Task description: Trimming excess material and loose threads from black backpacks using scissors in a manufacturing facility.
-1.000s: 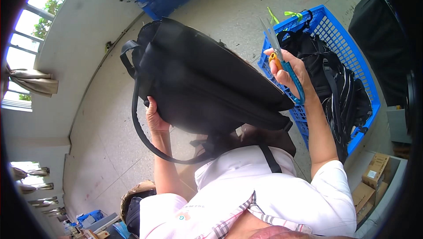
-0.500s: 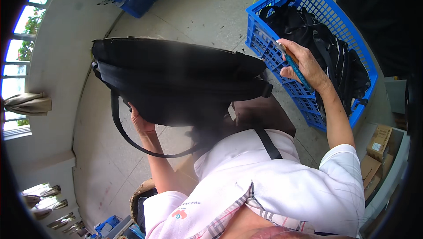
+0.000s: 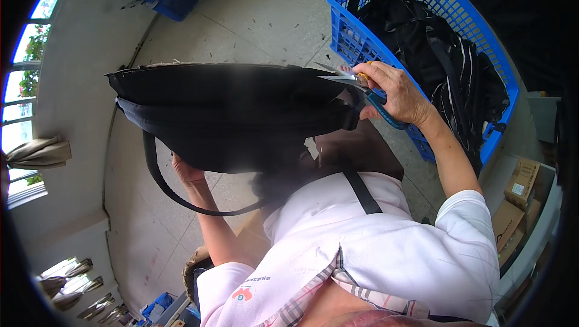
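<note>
At the far left, one tied-back curtain (image 3: 39, 153) is seen beside a window (image 3: 33, 44). Farther right, one loop of black strap (image 3: 158, 185) is hung below the left end of one large black bag (image 3: 223, 107), which is held up in front of the person's body, above the floor (image 3: 265, 34). The bag is propped from below, near its left end, by the left hand (image 3: 188, 171); the fingers are mostly hidden behind it, so how far this grip is closed cannot be told. At the bag's right end, one pair of scissors (image 3: 381, 110) is pointed leftward, its two blades parted; whether the cloth is touched by them cannot be told. Its two handles, one orange and one teal, are enclosed by the right hand (image 3: 397, 91), the grip curled around them. Just beyond that hand, one blue basket (image 3: 356, 40) is filled with black bags (image 3: 416, 44), too tangled to be counted. At the far right, at least two cardboard boxes (image 3: 522, 179) are held in one grey bin (image 3: 541, 227).
</note>
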`<state>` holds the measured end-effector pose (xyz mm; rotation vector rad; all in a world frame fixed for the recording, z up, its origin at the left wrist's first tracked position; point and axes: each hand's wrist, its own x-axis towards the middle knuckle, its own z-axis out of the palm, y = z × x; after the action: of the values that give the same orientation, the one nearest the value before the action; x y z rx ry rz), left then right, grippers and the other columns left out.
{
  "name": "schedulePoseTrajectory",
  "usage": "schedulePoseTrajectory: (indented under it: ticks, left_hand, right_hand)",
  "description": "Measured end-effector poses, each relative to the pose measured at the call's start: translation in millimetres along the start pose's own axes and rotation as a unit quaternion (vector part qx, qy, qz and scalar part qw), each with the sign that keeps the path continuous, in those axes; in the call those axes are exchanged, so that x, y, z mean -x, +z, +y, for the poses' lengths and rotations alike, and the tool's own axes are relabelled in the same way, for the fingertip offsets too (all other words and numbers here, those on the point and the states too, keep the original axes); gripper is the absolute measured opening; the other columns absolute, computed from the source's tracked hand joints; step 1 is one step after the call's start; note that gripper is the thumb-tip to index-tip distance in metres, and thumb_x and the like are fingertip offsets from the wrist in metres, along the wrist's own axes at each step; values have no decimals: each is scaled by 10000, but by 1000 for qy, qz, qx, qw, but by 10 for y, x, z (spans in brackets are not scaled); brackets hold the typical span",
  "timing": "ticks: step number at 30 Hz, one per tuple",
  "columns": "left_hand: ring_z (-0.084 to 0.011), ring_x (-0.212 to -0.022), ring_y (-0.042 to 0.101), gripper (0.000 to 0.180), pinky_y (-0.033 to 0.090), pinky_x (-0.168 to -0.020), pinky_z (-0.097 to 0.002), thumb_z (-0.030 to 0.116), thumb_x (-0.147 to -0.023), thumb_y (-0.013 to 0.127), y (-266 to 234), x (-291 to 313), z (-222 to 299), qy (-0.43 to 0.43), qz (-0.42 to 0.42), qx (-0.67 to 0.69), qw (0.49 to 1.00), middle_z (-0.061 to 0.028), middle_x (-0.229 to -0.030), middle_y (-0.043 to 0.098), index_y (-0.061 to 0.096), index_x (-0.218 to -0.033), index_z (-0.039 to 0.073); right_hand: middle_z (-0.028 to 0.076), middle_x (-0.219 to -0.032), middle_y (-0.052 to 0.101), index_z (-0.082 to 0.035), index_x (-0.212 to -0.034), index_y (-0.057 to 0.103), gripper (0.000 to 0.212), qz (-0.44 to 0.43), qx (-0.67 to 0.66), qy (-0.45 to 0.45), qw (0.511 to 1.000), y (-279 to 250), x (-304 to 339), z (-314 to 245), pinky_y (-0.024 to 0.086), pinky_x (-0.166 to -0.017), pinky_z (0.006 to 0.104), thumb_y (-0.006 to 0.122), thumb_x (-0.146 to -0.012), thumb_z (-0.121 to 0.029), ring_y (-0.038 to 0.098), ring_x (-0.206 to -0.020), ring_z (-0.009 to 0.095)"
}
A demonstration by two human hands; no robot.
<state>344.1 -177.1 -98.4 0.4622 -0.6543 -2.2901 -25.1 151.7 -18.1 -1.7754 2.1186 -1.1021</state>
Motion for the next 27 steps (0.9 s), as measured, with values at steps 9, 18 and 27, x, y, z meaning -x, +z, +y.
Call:
schedulePoseTrajectory:
  ticks: [9, 18, 27]
  left_hand:
    - [-287, -989, 572, 313, 439, -897, -432, 128, -822, 541, -26, 13, 3, 4, 29, -13, 999, -162, -1081, 581, 544, -1089, -35]
    - [-292, -985, 573, 329, 438, -895, -441, 134, -815, 563, 47, 26, 12, 4, 19, -18, 1000, -160, -1088, 579, 539, -1096, -35]
    - [-290, -996, 566, 329, 432, -907, -435, 138, -824, 552, 63, 24, -41, -5, 7, -8, 1000, -161, -1091, 576, 534, -1104, -33]
  right_hand:
    - [62, -679, 511, -28, -947, 525, 551, 12, 22, -31, 999, 64, -10, 92, 429, -506, 272, 683, -657, -470, 492, -550, 174]
    - [55, -730, 490, -55, -1028, 551, 778, -16, -3, 44, 999, -153, -156, -83, 424, -543, 265, 533, -619, -717, 473, -606, 152]
    - [74, -780, 533, -78, -1017, 559, 805, -64, 49, -37, 996, -122, -442, -46, 472, -632, 320, 559, -566, -745, 527, -688, 192]
